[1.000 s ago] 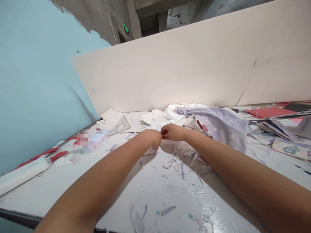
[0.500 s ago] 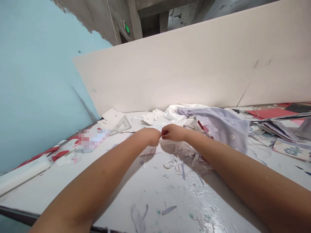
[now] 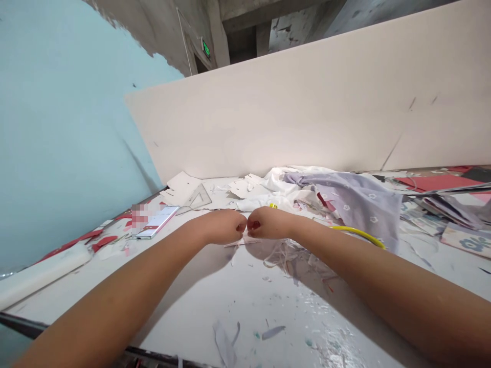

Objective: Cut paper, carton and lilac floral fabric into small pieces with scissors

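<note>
When read from left to right with the clear set square (image 3: 186,204) as landmark: far to its left and nearer the viewer, a white roll (image 3: 46,273) lying on the white table (image 3: 238,286). Left of the set square, past the roll's far end, red scraps (image 3: 103,243). Just left of the set square, lying flat, a phone (image 3: 161,222), partly masked by pixel blocks. Right behind the set square, pale cut card (image 3: 182,185). Right of the set square and slightly nearer, the left hand (image 3: 228,226), fingers bent in toward the thumb. Also right of it and nearer, below both hands, a pale strip (image 3: 242,243); cannot tell of any contact with fingers. Farther right of the set square, the right hand (image 3: 270,223), curled likewise, facing the other across a narrow gap. Cannot tell, for either hand, of anything clamped between hidden fingertips. Beyond, again right of the set square: thin trimmings (image 3: 284,255), white cloth (image 3: 278,179), a bent yellow length (image 3: 360,232), lilac flowered cloth (image 3: 372,204). Farthest right of it, red sheets (image 3: 433,182) and a flower-printed card (image 3: 468,240).
</note>
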Available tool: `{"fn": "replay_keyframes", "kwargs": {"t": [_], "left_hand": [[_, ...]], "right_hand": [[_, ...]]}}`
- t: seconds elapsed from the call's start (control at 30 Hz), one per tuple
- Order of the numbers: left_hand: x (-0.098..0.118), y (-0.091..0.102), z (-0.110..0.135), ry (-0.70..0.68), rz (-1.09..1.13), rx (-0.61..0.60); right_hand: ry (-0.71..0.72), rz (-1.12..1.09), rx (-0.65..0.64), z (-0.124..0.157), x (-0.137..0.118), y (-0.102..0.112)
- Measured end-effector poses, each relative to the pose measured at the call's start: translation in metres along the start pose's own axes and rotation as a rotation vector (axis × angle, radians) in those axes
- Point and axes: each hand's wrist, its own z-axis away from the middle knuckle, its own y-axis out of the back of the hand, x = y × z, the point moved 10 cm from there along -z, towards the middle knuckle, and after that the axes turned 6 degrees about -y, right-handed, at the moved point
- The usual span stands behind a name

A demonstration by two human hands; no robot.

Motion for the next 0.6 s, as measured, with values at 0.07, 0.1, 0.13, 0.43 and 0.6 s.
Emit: {"fn": "replay_keyframes", "kwargs": {"t": [0.07, 0.1, 0.13, 0.43, 0.6], "left_hand": [[-0.003, -0.001, 0.005, -0.016, 0.016, 0.078], [-0.004, -0.001, 0.008, -0.027, 0.022, 0.122], [-0.004, -0.001, 0.009, -0.044, 0.028, 0.162], [-0.005, -0.009, 0.011, -0.164, 0.207, 0.367], [-0.02, -0.02, 0.007, -0.11, 0.398, 0.405]], "right_hand": [[0.01, 0.024, -0.008, 0.001, -0.007, -0.006], [0.012, 0.038, -0.006, 0.002, -0.01, -0.008], [0.015, 0.052, -0.002, 0.002, -0.012, -0.011], [0.033, 0.161, 0.063, 0.0, -0.019, -0.025], [0.073, 0.197, 0.081, 0.004, -0.027, -0.025]]}}
